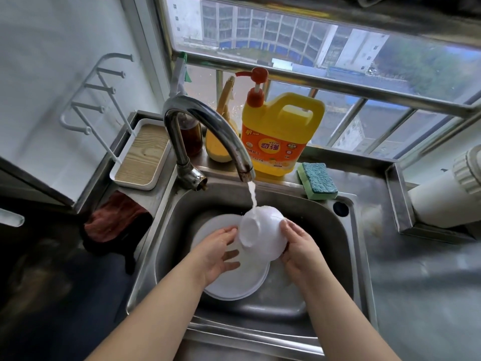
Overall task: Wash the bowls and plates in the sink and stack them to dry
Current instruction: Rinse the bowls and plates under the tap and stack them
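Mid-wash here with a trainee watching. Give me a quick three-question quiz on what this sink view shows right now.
1. True or false: the tap is running onto the white bowl.
2. What lies in the sink under the bowl? A) a pan B) white plates C) cups
3. Which hand grips the bowl's rim side, and what does the other do?

Key: 1 true. 2 B. 3 The right hand grips it; the left hand touches the base with straight fingers.

Bowl (pixel 263 233) under tap (pixel 208 131), above plates (pixel 234 282) in sink (pixel 325 230); sponge (pixel 318 181) behind-R.
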Action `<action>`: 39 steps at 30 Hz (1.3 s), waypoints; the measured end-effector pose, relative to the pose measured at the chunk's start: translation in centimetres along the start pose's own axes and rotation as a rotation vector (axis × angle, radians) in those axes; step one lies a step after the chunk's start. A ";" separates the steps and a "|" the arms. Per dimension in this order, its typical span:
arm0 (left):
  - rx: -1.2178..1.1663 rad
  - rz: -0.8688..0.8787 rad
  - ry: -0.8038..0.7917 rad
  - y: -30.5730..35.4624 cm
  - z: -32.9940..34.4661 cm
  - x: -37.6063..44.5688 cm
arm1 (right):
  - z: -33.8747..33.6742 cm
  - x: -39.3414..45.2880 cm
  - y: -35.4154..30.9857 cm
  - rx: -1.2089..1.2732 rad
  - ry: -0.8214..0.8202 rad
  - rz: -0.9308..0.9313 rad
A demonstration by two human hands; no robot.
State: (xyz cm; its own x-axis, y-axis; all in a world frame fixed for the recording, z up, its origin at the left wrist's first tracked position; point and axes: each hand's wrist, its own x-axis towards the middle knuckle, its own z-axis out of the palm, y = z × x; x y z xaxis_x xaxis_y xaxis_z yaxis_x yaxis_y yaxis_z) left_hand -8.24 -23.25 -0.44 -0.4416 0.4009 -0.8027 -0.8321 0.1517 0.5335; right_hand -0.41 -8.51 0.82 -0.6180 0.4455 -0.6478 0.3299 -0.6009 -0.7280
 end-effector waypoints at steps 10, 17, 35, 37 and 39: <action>0.031 0.000 0.126 -0.2 0.1 0.7 | -0.1 -0.2 4.5 -1.464 -0.438 -0.885; 0.127 -0.007 0.043 0.4 -1.2 0.8 | -0.6 1.5 1.3 -1.954 -0.496 -1.009; 0.005 0.076 0.083 -0.3 -0.8 1.7 | -0.7 2.4 2.0 -1.890 -0.414 -0.968; 0.088 0.012 0.014 0.6 -1.5 1.3 | -2.0 3.1 1.4 -1.925 -0.388 -1.048; 0.055 0.007 0.020 0.4 -1.4 1.4 | -0.9 2.2 1.4 -1.929 -0.456 -0.957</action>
State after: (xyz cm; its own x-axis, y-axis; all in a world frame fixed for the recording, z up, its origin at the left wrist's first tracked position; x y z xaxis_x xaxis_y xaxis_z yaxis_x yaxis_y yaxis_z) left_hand -9.67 -23.89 -1.69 -0.4545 0.3844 -0.8035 -0.8092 0.1989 0.5529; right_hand -0.71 -7.77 -1.80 -0.9625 -0.1939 -0.1898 -0.1641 0.9731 -0.1619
